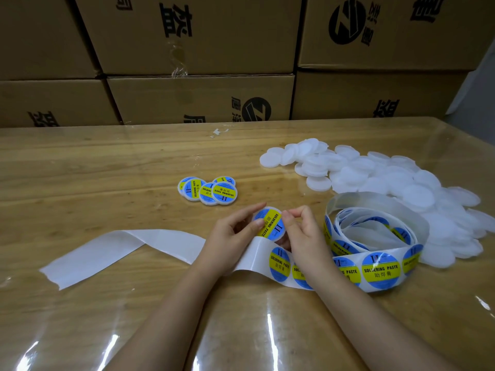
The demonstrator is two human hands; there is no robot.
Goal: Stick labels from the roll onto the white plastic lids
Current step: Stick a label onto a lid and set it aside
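Observation:
A white plastic lid point(269, 224) carrying a blue and yellow round label is held just above the table between both hands. My left hand point(230, 236) grips its left edge, thumb lying on the label. My right hand point(302, 231) pinches its right edge with curled fingers. The loose label roll point(375, 236) lies to the right, and a strip of labels point(380, 270) runs from it under my right wrist. A heap of plain white lids point(388, 183) spreads at the right. Several labelled lids point(207, 190) lie together past my hands.
Empty white backing strip point(112, 250) trails left across the wooden table point(80, 170), which has a glossy clear cover. Stacked cardboard boxes point(201, 97) wall off the table's far edge. A small scrap point(218, 132) lies near the boxes.

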